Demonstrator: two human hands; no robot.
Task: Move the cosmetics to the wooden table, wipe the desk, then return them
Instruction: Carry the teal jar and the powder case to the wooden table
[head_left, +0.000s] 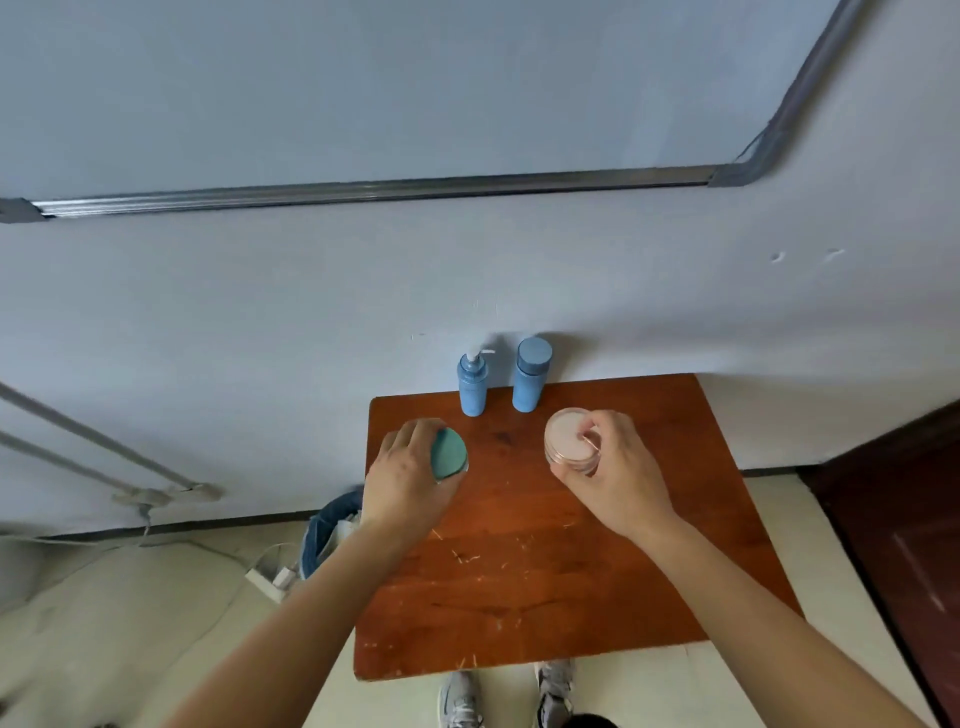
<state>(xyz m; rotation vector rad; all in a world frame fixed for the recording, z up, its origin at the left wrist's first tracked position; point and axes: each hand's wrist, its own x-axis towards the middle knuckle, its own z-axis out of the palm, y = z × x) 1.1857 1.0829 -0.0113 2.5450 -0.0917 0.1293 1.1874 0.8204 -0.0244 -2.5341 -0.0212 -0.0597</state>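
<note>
Nearest, below the near edge of the wooden table (545, 582), stand two grey shoes (460, 702). Scratches mark the table's near half. Over its middle left, the left hand (405, 470) curls its fingers round a teal-lidded jar (450, 454), which is tilted so the lid faces right; whether the jar touches the table cannot be told. Over the middle right, the right hand (621, 470) grips a pink jar (569, 437) from its right side – fingertips on the rim, lid facing up. At the table's far edge, between the two hands, stand a blue pump bottle (471, 388) and, just beside it to the right, a blue capped bottle (530, 375), both upright against the wall. Left of the table, on the floor, sit a bin (332, 527) and a white power strip (270, 578). Above the table, higher on the wall, hangs a whiteboard (363, 93) with a metal frame.
</note>
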